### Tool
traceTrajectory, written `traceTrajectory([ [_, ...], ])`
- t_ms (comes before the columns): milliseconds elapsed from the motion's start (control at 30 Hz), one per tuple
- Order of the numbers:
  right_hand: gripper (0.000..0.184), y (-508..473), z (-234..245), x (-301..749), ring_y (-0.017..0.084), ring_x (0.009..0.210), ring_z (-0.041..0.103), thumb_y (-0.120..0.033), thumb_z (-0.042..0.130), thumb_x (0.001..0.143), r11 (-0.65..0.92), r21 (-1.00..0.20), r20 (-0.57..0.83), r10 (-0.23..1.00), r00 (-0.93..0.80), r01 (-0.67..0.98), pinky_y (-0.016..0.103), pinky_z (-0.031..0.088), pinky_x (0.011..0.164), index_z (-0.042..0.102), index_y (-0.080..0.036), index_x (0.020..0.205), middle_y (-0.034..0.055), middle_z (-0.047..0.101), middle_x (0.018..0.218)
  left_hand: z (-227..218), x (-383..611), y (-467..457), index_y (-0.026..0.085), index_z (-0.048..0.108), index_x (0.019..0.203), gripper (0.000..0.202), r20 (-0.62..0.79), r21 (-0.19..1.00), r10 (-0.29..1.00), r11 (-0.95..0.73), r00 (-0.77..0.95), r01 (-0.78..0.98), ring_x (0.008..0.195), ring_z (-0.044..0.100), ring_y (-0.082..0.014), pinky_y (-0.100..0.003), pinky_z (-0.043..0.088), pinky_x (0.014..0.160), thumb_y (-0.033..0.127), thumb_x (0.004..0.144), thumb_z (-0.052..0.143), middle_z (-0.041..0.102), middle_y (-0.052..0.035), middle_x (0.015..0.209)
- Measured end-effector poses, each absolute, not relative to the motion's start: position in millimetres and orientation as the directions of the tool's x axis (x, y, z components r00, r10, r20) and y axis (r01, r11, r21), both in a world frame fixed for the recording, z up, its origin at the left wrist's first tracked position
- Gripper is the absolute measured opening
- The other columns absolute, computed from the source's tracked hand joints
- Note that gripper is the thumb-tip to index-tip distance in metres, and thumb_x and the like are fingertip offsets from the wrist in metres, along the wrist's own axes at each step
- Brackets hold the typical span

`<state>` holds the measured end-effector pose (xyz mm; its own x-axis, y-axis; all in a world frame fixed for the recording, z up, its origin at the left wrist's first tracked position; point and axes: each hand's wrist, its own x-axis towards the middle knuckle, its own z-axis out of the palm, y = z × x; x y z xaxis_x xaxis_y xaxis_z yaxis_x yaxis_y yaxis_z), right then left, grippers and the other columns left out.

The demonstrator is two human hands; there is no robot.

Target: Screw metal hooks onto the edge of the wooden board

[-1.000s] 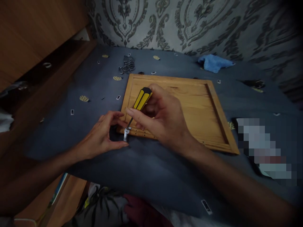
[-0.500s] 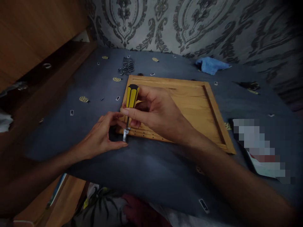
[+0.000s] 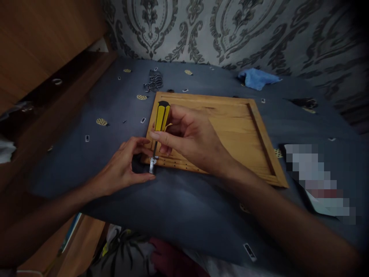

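My right hand (image 3: 190, 134) is closed around the yellow-and-black handle of a screwdriver (image 3: 162, 117), held nearly upright. Its shaft runs down to a small silver metal latch (image 3: 152, 165) at the near left corner of a wooden panel (image 3: 230, 127) with a raised rim. The exact contact of the tip is too small to make out. From the left, my left hand (image 3: 123, 165) steadies the latch, thumb at its lower end and fingers by its upper end. Small dark holes line the panel's near edge.
The panel lies on a dark blue patterned cloth (image 3: 178, 207). Behind it are several dark looped metal pieces (image 3: 154, 80) and a blue cloth (image 3: 258, 79). At right sit a dark object (image 3: 305, 103) and a blurred-out flat item (image 3: 325, 204). Wooden furniture (image 3: 52, 34) borders the left.
The screwdriver's handle has turned slightly and leans a little more to the right, with my right hand shifting slightly right. My left hand stays at the latch.
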<state>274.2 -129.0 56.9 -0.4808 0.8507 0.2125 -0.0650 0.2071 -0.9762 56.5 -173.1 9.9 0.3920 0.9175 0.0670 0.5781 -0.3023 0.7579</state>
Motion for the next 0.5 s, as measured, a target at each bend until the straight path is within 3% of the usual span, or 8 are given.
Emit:
traceTrajectory([
  [133,0.025,-127.4,55.0,273.8,0.013,0.067,0.068,-0.026,0.081,0.087,0.219,-0.975,0.208,0.868,-0.452,-0.027,0.027,0.061,0.056,0.056,-0.023,0.087,0.0000,0.070,0.093,8.8,55.6,-173.5,0.028,0.049,0.128,0.069,0.075,0.755,0.916,-0.311,0.394,0.577,0.113,0.069,-0.0315,-0.048,0.047,0.099,0.045,0.074,0.089,0.077,-0.0036,0.116],
  [300,0.017,-126.1,58.2,278.4,0.012,0.065,0.068,-0.015,0.068,0.092,0.222,-0.972,0.229,0.801,-0.553,-0.081,0.027,0.061,0.062,0.055,-0.021,0.084,-0.0032,0.065,0.081,8.8,56.6,-173.3,0.028,0.050,0.127,0.067,0.068,0.783,0.914,-0.297,0.399,0.547,0.110,0.070,-0.0318,-0.049,0.049,0.098,0.047,0.075,0.089,0.075,-0.0052,0.115],
  [500,0.028,-128.9,52.5,272.1,0.013,0.068,0.067,-0.034,0.083,0.086,0.262,-0.961,0.273,0.855,-0.440,-0.088,0.027,0.059,0.055,0.058,-0.022,0.085,-0.0013,0.067,0.088,8.2,56.3,-173.8,0.028,0.050,0.128,0.068,0.080,0.774,0.919,-0.302,0.387,0.557,0.112,0.070,-0.0320,-0.050,0.049,0.100,0.046,0.075,0.089,0.076,-0.0046,0.115],
])
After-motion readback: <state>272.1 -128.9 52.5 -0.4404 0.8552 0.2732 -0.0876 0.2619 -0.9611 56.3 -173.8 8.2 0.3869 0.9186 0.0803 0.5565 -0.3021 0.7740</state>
